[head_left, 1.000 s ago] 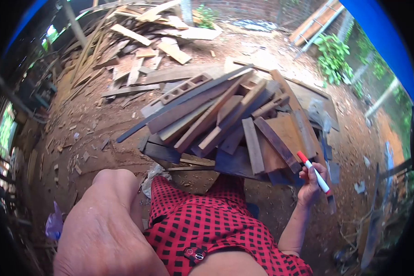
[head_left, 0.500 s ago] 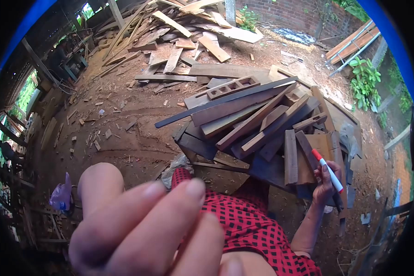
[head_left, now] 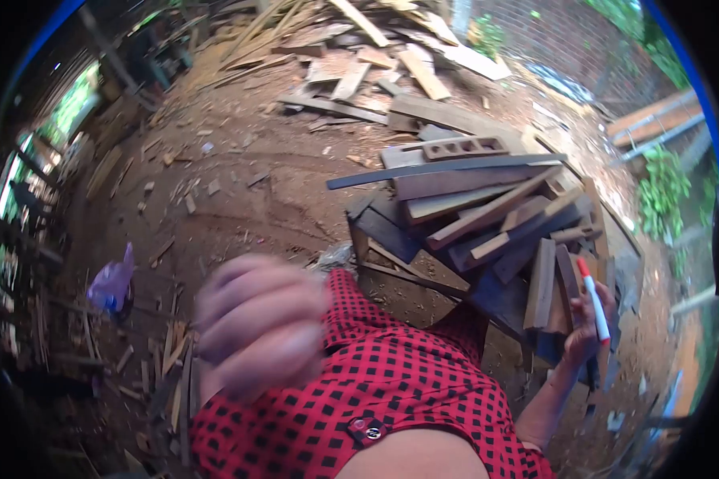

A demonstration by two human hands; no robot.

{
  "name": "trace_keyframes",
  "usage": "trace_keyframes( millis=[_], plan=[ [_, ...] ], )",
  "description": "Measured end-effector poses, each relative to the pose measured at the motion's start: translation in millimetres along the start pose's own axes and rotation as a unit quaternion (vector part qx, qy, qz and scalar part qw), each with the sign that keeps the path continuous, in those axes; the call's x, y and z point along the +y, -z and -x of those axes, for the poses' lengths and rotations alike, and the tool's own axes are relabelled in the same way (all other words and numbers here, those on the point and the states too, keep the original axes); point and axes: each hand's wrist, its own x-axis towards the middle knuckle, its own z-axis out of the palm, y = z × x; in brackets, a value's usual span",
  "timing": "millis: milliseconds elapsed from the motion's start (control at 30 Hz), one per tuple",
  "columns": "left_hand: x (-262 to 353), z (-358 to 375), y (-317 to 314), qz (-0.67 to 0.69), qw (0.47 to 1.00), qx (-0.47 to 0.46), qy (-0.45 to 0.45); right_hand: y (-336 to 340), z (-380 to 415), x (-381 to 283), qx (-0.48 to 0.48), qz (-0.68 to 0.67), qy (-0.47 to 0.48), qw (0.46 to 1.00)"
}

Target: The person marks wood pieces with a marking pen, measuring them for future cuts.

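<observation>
My left hand [head_left: 260,329] is raised in front of my lap, over the red and black checked cloth [head_left: 423,363]. Its fingers are curled into a loose fist, blurred by motion, and nothing shows in them. At the right, my right hand [head_left: 589,326] grips a white marker [head_left: 594,300] with red ends, held slanted beside the pile of wood. Just beyond that hand stand short wooden blocks [head_left: 541,284]. Longer dark strips [head_left: 447,170] and a wooden piece with square holes [head_left: 465,148] lie farther back on the pile.
Offcuts and boards [head_left: 423,73] are heaped on the dirt floor [head_left: 272,184] at the back. A purple plastic bag [head_left: 112,281] lies at the left among scraps. A brick wall [head_left: 567,40] and a leafy plant [head_left: 661,188] stand at the right.
My left hand has drawn back from close to the camera down to my lap, its fingers still curled. The view has shifted, moving the wood pile rightward. The marker stays in my right hand.
</observation>
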Motion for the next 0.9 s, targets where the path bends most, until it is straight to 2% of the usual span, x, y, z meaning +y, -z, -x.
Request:
trace_keyframes(
  millis=[33,67,133,200,233,300,367,467,533,633,700,733,900],
  plan=[
    [-7.3,10.0,4.5,-0.012,0.99,-0.135,0.035,4.2,-0.5,3.1,-0.005,0.005,0.004,1.0],
    [-10.3,22.2,-2.4,0.058,0.975,-0.182,0.114,6.2,-0.3,3.7,-0.009,0.01,0.008,1.0],
    [-20.7,79.3,-31.0,0.093,0.953,-0.182,0.223,10.2,5.0,3.9,0.008,0.033,-0.018,0.999],
    [-14.9,124.9,-45.2,0.113,0.909,-0.206,0.345,7.0,9.8,3.7,-0.011,0.042,0.007,0.999],
    [-9.3,145.5,-49.3,0.099,0.91,-0.201,0.349,4.9,11.9,5.5,0.026,0.053,-0.015,0.998],
    [3.0,177.1,-51.9,0.12,0.869,-0.227,0.424,0.3,14.9,8.1,0.066,0.084,-0.036,0.994],
    [9.7,185.8,-47.0,0.107,0.861,-0.241,0.436,-11.4,13.9,0.6,0.07,0.121,-0.019,0.99],
    [10.6,197.5,-48.3,0.081,0.851,-0.259,0.449,-16.6,8.2,6.4,0.041,0.106,-0.051,0.992],
    [5.0,200.5,-53.5,0.103,0.85,-0.305,0.416,-1.3,-1.0,36.0,-0.004,0.088,-0.058,0.994],
    [-3.2,179.8,-68.5,0.069,0.843,-0.338,0.412,-43.2,-31.6,82.6,-0.069,0.052,-0.061,0.994],
    [-16.0,174.8,-91.5,0.13,0.879,-0.316,0.333,-54.2,-42.4,105.7,-0.092,0.054,-0.068,0.992],
    [-23.2,168.2,-101.3,0.127,0.877,-0.316,0.339,-53.3,-47.1,115.5,-0.096,0.061,-0.073,0.991],
    [-66.7,116.1,-164.8,0.114,0.901,-0.372,0.19,-53.2,-74.2,164.2,-0.1,0.098,-0.092,0.986]
  ],
)
